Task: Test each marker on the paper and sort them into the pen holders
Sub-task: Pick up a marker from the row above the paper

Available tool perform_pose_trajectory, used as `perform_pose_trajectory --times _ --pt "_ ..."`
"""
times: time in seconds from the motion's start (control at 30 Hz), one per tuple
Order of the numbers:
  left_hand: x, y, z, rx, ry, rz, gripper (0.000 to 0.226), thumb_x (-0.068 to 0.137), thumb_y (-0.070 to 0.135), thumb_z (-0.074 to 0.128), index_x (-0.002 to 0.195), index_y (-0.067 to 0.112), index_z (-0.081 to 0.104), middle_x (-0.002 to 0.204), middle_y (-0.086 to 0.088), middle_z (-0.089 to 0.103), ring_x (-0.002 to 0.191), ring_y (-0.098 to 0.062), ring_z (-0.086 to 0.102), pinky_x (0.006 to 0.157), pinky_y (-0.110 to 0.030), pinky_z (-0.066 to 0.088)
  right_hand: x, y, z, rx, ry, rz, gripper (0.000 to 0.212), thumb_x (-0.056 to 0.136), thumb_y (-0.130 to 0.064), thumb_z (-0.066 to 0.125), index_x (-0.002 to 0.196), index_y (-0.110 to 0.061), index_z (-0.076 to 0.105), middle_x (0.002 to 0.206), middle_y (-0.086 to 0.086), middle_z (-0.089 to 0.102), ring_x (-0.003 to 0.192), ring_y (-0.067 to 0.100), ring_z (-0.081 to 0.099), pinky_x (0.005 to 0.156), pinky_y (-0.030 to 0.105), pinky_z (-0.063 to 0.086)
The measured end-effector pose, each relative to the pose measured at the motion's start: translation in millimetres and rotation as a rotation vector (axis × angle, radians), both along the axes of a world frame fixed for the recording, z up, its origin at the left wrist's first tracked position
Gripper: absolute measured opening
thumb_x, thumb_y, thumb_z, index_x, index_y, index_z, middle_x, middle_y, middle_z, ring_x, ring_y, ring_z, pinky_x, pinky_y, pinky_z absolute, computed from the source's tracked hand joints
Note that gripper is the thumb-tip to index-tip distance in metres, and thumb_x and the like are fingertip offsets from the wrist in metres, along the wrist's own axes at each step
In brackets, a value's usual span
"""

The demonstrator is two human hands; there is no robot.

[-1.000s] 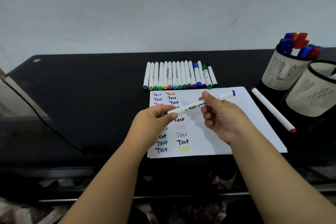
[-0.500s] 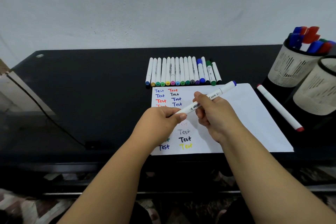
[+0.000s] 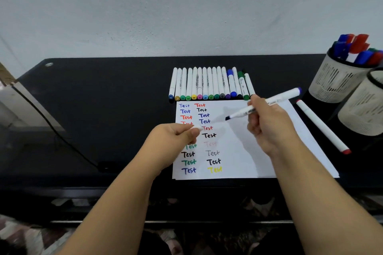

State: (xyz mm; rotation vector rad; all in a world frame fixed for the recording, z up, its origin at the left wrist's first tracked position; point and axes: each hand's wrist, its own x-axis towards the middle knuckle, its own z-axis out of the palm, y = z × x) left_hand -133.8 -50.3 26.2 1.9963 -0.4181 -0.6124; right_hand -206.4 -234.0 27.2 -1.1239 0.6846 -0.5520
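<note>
The right hand [image 3: 267,124] grips a white-barrelled marker with a blue end cap [image 3: 263,104], its fingers curled round the middle of the barrel. The marker's long axis runs on a slant: the bared dark blue tip points down and to the left, hanging above the white sheet of paper covered in coloured "Test" words [image 3: 244,141] and apparently not yet touching it, while the capped blue end rises to the far right. The left hand [image 3: 176,136] pinches the small white cap [image 3: 197,127] between thumb and fingers, over the left column of writing and apart from the tip. The bare right half of the sheet lies just below the tip, so the coming stroke probably needs only a short drop of the right hand, which is the nearer one (the left merely keeps the cap ready). To the far right stand two cream mesh pen holders [image 3: 335,80], the farther one filled with red and blue markers. A row of white markers with coloured ends [image 3: 207,83] lies beyond the sheet, and a single white marker with a red end [image 3: 321,125] lies to the right of it.
</note>
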Motion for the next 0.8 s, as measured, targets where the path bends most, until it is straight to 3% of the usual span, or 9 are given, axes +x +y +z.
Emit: perform_pose_trajectory --times 0.07,0.13,0.27,0.4,0.63,0.8 --pt "0.3 -2.7 -3.3 0.031 -0.036 0.037 0.015 0.086 0.044 0.061 0.088 0.032 0.070 0.098 0.020 0.065 0.080 0.011 0.050 0.064 -0.011 0.034 -0.7 1.0 -4.6 -0.014 0.014 0.019 0.022 0.096 -0.020 0.053 0.075 -0.012 0.053 0.044 -0.006 0.034 0.039 0.006 0.026 0.038 0.018 0.024" --pt "-1.1 -8.3 -7.2 0.060 -0.071 0.033 0.026 0.087 0.044 0.061 0.106 0.029 0.069 0.110 0.018 0.064 0.088 0.006 0.051 0.069 -0.015 0.036 1.9 6.8 -8.0 -0.003 0.013 0.050 0.022 0.096 -0.020 0.052 0.076 -0.011 0.054 0.045 -0.004 0.035 0.041 0.008 0.025 0.040 0.019 0.022" --pt "-1.5 -13.4 -10.1 0.066 -0.089 0.038 0.031 0.087 0.042 0.061 0.113 0.027 0.067 0.124 0.014 0.060 0.100 0.000 0.049 0.083 -0.021 0.034 4.8 8.5 -3.9 0.028 0.001 0.067 0.023 0.096 -0.022 0.052 0.076 -0.013 0.056 0.046 -0.002 0.036 0.043 0.010 0.024 0.040 0.019 0.023" --pt "-1.0 -16.7 -11.1 0.070 -0.093 0.049 0.031 0.088 0.041 0.060 0.117 0.030 0.064 0.109 0.018 0.062 0.087 0.002 0.050 0.074 -0.019 0.036 2.0 6.9 -8.1 0.041 -0.004 0.091 0.021 0.096 -0.022 0.052 0.078 -0.014 0.059 0.050 0.000 0.040 0.047 0.011 0.026 0.041 0.019 0.025" --pt "7.5 -27.1 -7.6 0.018 -0.108 0.071 0.025 0.090 0.039 0.058 0.113 0.032 0.065 0.079 0.025 0.056 0.076 0.004 0.055 0.059 -0.014 0.038 9.2 -9.2 1.2 -0.051 -0.005 0.096 0.015 0.095 -0.021 0.056 0.082 -0.014 0.062 0.062 0.004 0.062 0.052 0.010 0.048 0.048 0.020 0.038" --pt "21.3 -40.8 -4.7 -0.002 -0.116 0.081 0.031 0.091 0.039 0.057 0.120 0.031 0.062 0.085 0.026 0.056 0.077 0.004 0.053 0.059 -0.014 0.037 39.2 -26.6 2.7 -0.214 0.141 -0.019 0.023 0.087 -0.026 0.068 0.071 -0.014 0.057 0.055 0.003 0.055 0.048 0.011 0.045 0.050 0.021 0.041"
